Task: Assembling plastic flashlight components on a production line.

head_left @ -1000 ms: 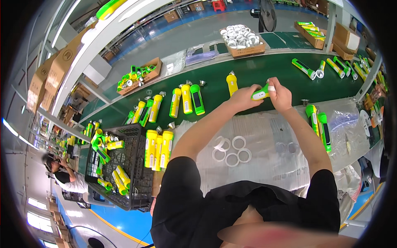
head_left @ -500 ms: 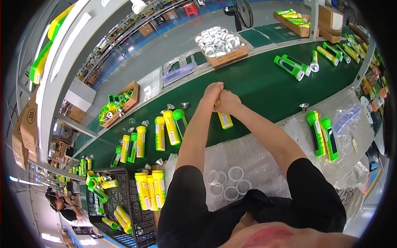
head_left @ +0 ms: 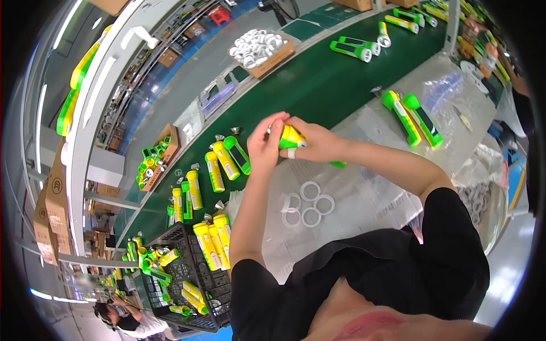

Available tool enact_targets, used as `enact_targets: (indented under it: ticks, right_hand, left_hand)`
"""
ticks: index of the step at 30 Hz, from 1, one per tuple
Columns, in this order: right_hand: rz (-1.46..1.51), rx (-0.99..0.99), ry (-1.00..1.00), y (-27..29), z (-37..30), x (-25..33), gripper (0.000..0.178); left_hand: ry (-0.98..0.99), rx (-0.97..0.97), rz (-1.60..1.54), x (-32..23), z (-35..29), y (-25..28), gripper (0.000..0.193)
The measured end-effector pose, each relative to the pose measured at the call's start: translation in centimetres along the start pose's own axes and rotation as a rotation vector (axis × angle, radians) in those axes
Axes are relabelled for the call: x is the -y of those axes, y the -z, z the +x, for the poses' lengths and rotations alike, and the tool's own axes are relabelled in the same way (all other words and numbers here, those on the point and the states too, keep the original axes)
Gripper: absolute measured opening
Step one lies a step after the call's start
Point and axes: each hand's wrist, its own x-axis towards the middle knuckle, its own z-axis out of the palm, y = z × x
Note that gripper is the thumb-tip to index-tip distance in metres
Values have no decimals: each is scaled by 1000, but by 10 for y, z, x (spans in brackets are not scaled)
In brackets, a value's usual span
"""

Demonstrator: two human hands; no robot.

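Note:
Both hands are closed round one yellow and green flashlight (head_left: 293, 136) in front of me, over the near edge of the green belt. My left hand (head_left: 266, 142) wraps one end, and a small light-coloured part shows by its fingers. My right hand (head_left: 313, 140) grips the body from the other side and covers much of it; a green piece peeks out below the wrist. Several clear-white rings (head_left: 311, 217) lie on the plastic sheeting (head_left: 364, 193) nearer to me. Left of the hands, yellow and green flashlights (head_left: 223, 161) lie beside silver reflector cups (head_left: 235, 131).
A black crate (head_left: 216, 307) with flashlights stands at the lower left. Across the green belt (head_left: 307, 85) sits a carton of white rings (head_left: 273, 61); another carton (head_left: 166, 153) holds green-yellow parts. Two flashlights (head_left: 422, 120) lie to the right. A person (head_left: 128, 315) works at far left.
My hands have drawn the flashlight closer, and it is now turned differently between them. The whole view has swung, so the belt and the flashlights on it appear shifted.

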Motion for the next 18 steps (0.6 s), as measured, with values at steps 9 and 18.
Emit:
enact_targets:
  ticks: [9, 18]
  right_hand:
    - [711, 103, -356, -15, -154, 38, 52]
    - [949, -95, -340, -12, -211, 27, 40]
  left_hand:
    - [-220, 85, 168, -33, -142, -72, 49]
    - [-171, 182, 28, -29, -160, -117, 53]
